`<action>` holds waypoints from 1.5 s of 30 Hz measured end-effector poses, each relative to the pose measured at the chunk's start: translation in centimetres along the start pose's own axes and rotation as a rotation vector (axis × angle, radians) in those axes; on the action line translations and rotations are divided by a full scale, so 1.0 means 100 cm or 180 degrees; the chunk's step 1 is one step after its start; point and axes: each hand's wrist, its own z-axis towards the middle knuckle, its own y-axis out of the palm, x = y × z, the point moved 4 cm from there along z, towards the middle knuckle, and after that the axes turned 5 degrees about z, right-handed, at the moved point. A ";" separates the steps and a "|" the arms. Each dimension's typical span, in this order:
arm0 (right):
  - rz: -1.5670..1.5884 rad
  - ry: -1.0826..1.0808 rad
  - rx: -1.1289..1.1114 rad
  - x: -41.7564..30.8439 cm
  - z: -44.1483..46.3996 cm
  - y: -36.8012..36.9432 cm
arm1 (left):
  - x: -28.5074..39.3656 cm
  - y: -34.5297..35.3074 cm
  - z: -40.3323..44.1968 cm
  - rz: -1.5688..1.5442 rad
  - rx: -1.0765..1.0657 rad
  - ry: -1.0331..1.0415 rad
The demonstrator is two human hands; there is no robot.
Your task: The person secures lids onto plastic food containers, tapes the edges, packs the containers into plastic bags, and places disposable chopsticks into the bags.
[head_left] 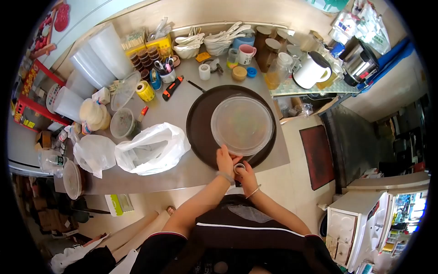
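A round clear plastic container with a translucent lid (242, 123) stands on a dark round tray (199, 123), its contents blurred through the lid. My left hand (225, 160) is at the container's near rim, fingers bent and drawn together; whatever they pinch is too small to make out. Close beside it, my right hand (248, 179) is closed around a small roll of tape (239, 169) at the tray's near edge. To the left of the tray lies an opened white plastic bag (153, 148).
Left of the bag are another white bag (95, 154), a clear tub (123, 123) and stacked plastic lids (93, 114). An orange utility knife (173, 88) lies behind the tray. Jars, a pink mug (247, 54) and a white kettle (312, 71) stand at the back right. Another person's legs (141, 233) show lower left.
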 end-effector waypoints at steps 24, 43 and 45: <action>-0.0300 -0.0115 -0.0133 0.061 0.039 0.047 | 0.071 -0.062 -0.033 0.1301 -0.1461 -0.0727; -0.2304 -0.1672 -0.0876 -0.039 -0.027 0.049 | 0.096 -0.085 -0.001 0.0429 -0.0329 -0.0235; -0.3264 -0.2109 -0.0234 -0.087 -0.020 0.039 | 0.100 -0.077 0.008 0.0209 -0.0150 0.0051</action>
